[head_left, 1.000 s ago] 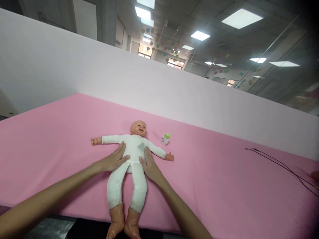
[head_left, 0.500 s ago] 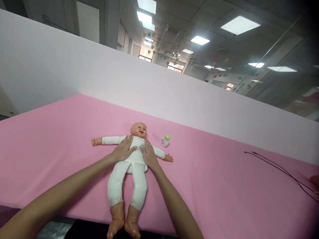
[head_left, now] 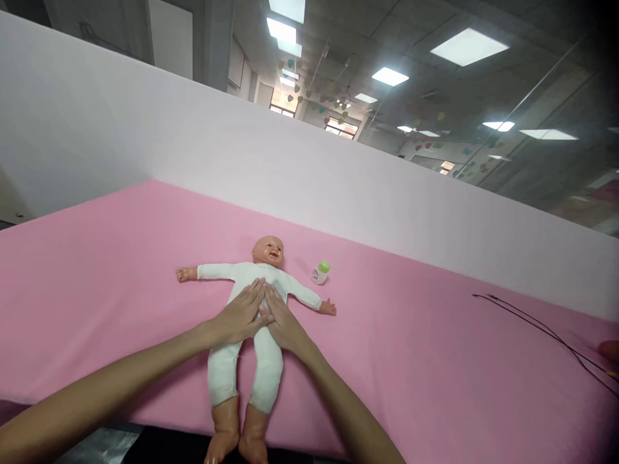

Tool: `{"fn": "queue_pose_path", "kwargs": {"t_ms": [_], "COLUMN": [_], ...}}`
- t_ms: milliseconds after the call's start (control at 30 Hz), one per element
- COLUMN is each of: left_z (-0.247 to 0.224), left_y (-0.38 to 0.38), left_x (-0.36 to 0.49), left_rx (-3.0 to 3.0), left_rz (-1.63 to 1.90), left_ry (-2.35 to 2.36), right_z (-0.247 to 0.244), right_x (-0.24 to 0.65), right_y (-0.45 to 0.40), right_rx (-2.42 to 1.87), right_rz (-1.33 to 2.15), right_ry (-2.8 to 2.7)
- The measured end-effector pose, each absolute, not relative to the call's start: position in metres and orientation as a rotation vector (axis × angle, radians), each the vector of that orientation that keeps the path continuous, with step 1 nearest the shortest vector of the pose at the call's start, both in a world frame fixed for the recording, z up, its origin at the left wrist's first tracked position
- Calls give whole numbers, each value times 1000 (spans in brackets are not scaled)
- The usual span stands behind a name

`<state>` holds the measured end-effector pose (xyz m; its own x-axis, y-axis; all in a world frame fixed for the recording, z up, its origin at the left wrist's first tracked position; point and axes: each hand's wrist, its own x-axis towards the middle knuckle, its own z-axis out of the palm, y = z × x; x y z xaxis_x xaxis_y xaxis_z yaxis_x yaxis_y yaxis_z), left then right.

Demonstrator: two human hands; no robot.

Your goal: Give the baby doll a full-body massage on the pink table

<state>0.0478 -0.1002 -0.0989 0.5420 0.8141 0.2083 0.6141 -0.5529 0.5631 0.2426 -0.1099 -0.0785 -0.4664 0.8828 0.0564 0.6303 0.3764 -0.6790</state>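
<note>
A baby doll with a white cloth body lies on its back on the pink-covered table, arms spread and feet toward me. My left hand rests flat on the doll's belly, fingers stretched toward its chest. Beside it my right hand lies flat too, the fingertips of both hands close together at the middle of the torso. The thumbs meet or overlap low on the belly. Both hands cover much of the doll's trunk. To the right of the doll's head stands a small white bottle with a green cap.
A white partition borders the far side of the table. Thin black cords lie on the right, near a reddish-brown object at the frame's edge. A dark surface shows below the table's front edge.
Both hands have slid down from the doll's upper chest to its belly and come together at the middle. The doll and the bottle have stayed in place.
</note>
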Motion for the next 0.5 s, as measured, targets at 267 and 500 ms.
{"fn": "queue_pose_path", "kwargs": {"t_ms": [267,500], "left_z": [-106,-114], "left_y": [-41,-62], "left_x": [36,-1], "left_rx": [2173,2117], "left_rz": [679,591], "left_ry": [1406,1400], "right_z": [-107,-119], "right_x": [262,283], "right_y": [-47,-83], "right_rx": [-1495,-1531], "right_rz": [601,695], "right_ry": [-2026,-1971]}}
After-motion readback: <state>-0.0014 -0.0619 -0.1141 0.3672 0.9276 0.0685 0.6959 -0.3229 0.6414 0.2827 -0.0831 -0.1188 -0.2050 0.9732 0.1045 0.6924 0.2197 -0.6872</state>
